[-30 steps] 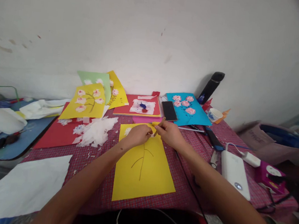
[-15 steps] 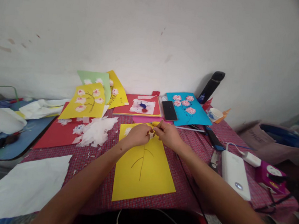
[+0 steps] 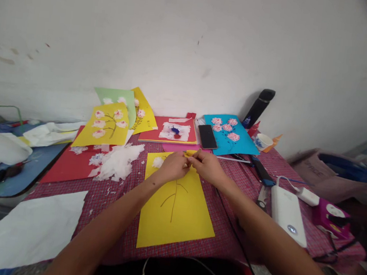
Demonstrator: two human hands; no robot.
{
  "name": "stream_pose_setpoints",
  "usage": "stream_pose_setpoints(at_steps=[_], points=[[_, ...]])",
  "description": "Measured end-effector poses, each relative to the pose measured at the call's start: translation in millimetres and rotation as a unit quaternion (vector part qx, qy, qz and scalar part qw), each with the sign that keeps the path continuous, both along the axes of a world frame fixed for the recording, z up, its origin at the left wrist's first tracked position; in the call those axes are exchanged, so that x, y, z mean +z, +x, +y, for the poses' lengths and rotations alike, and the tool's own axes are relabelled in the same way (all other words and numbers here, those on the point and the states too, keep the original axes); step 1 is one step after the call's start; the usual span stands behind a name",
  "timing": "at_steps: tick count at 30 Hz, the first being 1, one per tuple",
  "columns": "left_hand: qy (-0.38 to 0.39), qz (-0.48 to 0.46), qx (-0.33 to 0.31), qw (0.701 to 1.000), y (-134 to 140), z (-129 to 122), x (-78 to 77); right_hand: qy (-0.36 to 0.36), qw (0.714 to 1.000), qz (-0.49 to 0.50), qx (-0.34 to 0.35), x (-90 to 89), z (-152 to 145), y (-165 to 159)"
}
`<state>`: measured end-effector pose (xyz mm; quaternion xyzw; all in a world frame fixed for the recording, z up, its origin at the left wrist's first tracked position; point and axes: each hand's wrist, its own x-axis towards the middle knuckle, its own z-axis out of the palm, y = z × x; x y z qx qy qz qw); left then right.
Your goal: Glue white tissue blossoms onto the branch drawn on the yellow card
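A yellow sheet of paper (image 3: 177, 224) with a thin branching stem drawn on it lies in front of me. A small white paper tuft (image 3: 157, 162) sits at its upper left. Over the sheet's top part, my left hand (image 3: 175, 167) and my right hand (image 3: 207, 166) meet with fingers pinched together. Whatever lies between the fingertips is too small and covered to make out. Just beyond the fingers shows a small yellow object (image 3: 189, 152), partly hidden. A heap of torn white tissue (image 3: 123, 162) lies left of the sheet.
Flower pictures on yellow card (image 3: 106, 125) and blue card (image 3: 226, 135) stand behind. A phone (image 3: 207, 136), a paper cup (image 3: 263, 141), a black bottle (image 3: 259, 108) and a white power bank (image 3: 288, 216) are rightward. A white sheet (image 3: 29, 230) lies at left.
The hands stay over the top of the yellow sheet, the left shifted slightly. More of the white tuft at upper left shows now, and the pale bit between the fingers is less visible.
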<state>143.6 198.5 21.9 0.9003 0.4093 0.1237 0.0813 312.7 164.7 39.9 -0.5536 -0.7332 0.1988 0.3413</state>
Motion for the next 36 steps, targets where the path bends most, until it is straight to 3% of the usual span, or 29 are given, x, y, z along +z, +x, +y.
stream_pose_setpoints(at_steps=[12, 20, 28, 32, 34, 36], points=[[-0.010, -0.016, -0.021, 1.000, -2.9, 1.6, -5.1, 0.006, 1.000, 0.000, -0.006, 7.6, -1.5, 2.3], [-0.037, -0.067, -0.005, 0.997, -16.1, 3.3, 8.4, 0.005, 0.998, 0.051, -0.035, 16.3, -7.0, 8.2], [-0.064, -0.100, 0.031, 0.992, -32.1, 1.5, 11.0, -0.003, 0.997, 0.064, -0.043, 22.0, -15.6, 8.4], [-0.060, -0.137, 0.043, 0.988, -63.2, -15.7, 26.8, 0.004, 0.995, 0.086, -0.050, 32.6, -29.1, 9.4], [-0.061, -0.152, 0.057, 0.985, -92.6, -28.6, 37.0, 0.005, 0.994, 0.100, -0.048, 38.4, -38.1, 6.6], [-0.050, -0.165, 0.113, 0.978, -128.7, -42.6, 44.5, -0.015, 0.991, 0.130, -0.035, 41.8, -45.7, -1.7]])
